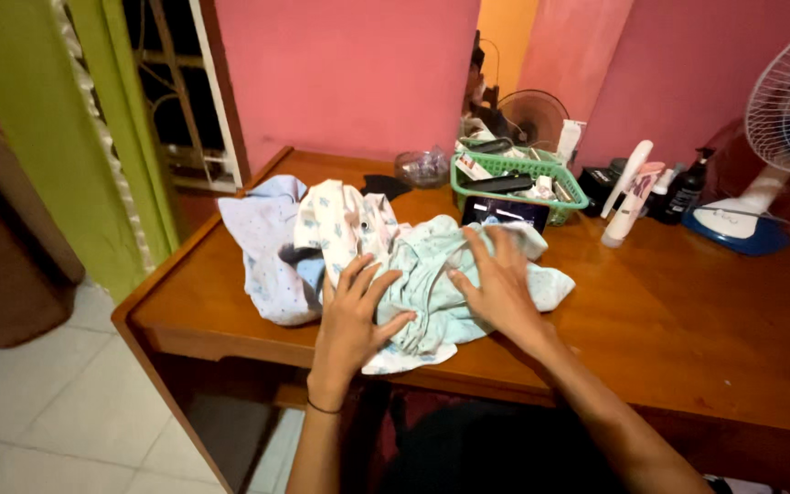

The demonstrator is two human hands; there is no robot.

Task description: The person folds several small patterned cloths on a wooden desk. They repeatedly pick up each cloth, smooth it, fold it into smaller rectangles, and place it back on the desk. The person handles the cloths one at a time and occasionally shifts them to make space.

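Hands rest on a heap of small garments near the front edge of the wooden table: the left hand lies flat with fingers spread on a pale mint cloth, and the right hand presses down on the same cloth, fingers open. Just left of them sits a light blue dotted cloth. Behind the heap stand a green basket, 2 white bottles and a white fan.

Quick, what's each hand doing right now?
Left hand: open, fingers spread, pressing on the pale blue cloth.
Right hand: open, flat on the same cloth.
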